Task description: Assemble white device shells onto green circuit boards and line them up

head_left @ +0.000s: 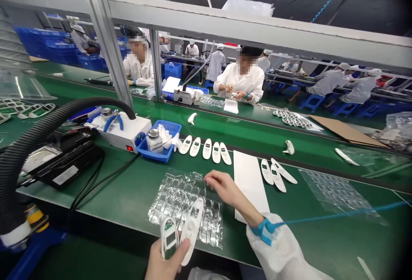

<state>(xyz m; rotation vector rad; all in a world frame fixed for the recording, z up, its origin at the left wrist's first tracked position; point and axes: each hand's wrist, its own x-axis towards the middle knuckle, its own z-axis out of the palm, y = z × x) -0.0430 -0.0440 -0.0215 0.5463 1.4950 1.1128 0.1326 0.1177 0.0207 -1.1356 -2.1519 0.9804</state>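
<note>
My left hand (169,258) grips two long oval pieces side by side. One is a white handset shell (169,239) with a green circuit board showing inside; the other is a white front cover (192,228) with a window and a round button area, pressed under the thumb. Behind them on the bench lies a clear plastic sheet with rows of square pockets (175,196). Over this sheet's right edge hovers my right hand (222,185), its fingers curled and pressed together at the tips. Whatever they may hold is too small to make out. A blue strap (265,230) circles the right wrist.
White covers (207,149) stand in a row behind the sheet; more covers (273,173) lie right of a white paper (249,181). A blue tray (161,158) holds a metal-capped bottle. At left are a white box (124,132) and a black hose (19,160). Co-workers sit opposite.
</note>
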